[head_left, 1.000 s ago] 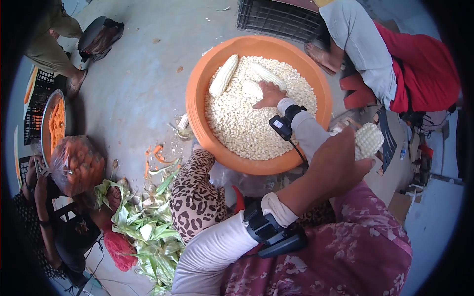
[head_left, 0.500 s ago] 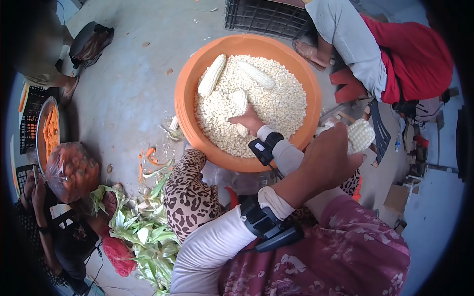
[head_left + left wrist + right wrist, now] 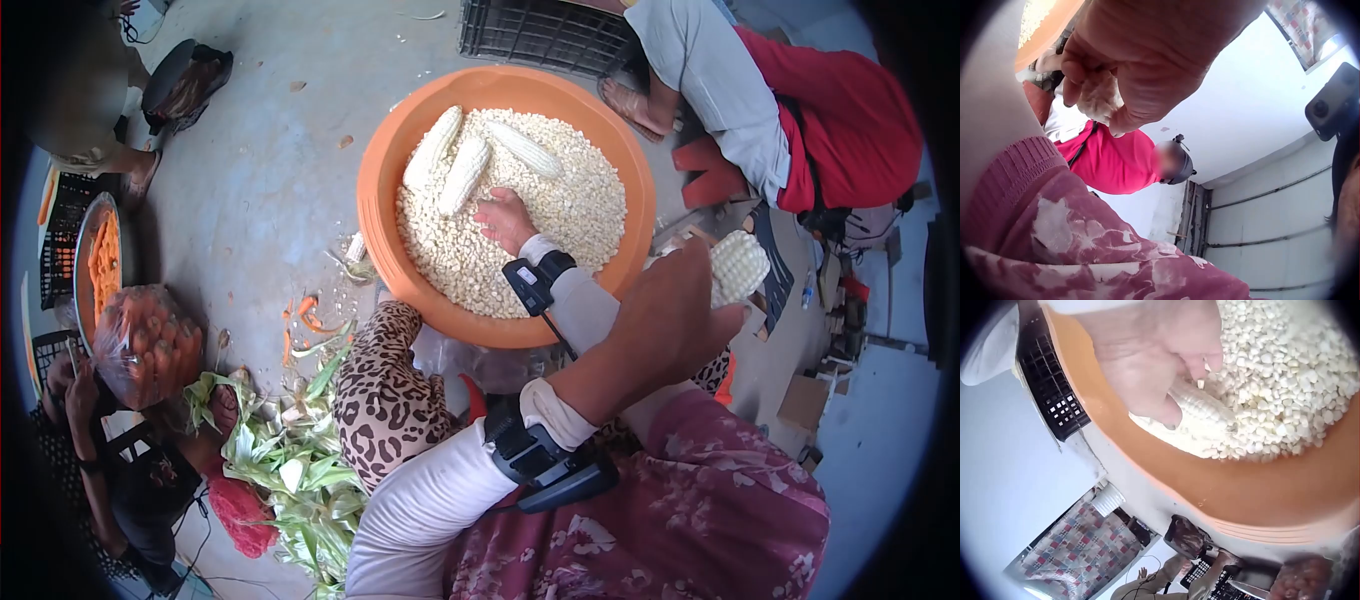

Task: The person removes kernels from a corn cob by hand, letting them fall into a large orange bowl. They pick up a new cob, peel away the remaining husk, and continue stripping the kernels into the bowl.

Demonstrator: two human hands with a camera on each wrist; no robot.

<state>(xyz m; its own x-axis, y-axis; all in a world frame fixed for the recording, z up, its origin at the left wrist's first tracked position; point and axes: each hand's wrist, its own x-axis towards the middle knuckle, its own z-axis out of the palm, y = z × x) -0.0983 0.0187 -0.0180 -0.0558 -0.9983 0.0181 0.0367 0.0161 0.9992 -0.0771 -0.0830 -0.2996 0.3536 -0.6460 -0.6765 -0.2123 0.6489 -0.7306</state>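
A corn cob point(image 3: 738, 268) with white kernels is gripped in my left hand point(image 3: 650, 325), raised to the right of the tub. In the left wrist view the fingers point(image 3: 1072, 70) curl about the cob point(image 3: 1100, 97), partly hiding it. My right hand point(image 3: 507, 220) is low over loose kernels point(image 3: 560, 220) in an orange tub point(image 3: 640, 165), its fingers loosely bent and holding nothing. Just beyond its fingertips lies a cob point(image 3: 465, 175); two more cobs point(image 3: 433, 148) point(image 3: 525, 150) lie behind it. In the right wrist view the thumb overlaps a cob point(image 3: 1200, 411).
Green husks point(image 3: 300, 470) are heaped on the floor at left, near a bag of carrots point(image 3: 150, 345) and a metal bowl point(image 3: 100, 215). A black crate point(image 3: 545, 38) stands behind the tub. Someone in red point(image 3: 850, 120) sits at the right; other people are at the left.
My right hand held a cob half a second ago; now that cob lies farther back on the kernels and the hand is off it. The left hand keeps its cob, nearly still.
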